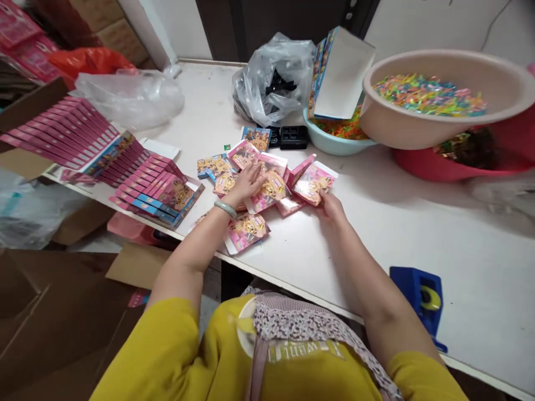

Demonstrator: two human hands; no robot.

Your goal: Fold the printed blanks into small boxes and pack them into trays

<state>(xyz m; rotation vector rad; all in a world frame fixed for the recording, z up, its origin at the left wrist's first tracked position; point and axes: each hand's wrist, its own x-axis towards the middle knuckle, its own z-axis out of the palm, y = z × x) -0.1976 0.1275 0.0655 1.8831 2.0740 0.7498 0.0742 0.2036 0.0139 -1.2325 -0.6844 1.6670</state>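
The small pink cards (pixel 267 186) look like glossy printed paper. The bench (pixel 397 234) is smooth, matt white. The big beige bowl (pixel 418 131) is smooth plastic; the grey bag (pixel 267 83) is thin, crinkled, shiny plastic film.

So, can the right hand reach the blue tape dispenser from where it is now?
Probably yes: the blue tape dispenser sits beside the right forearm, with bare white table between; the right hand touches a pink card.
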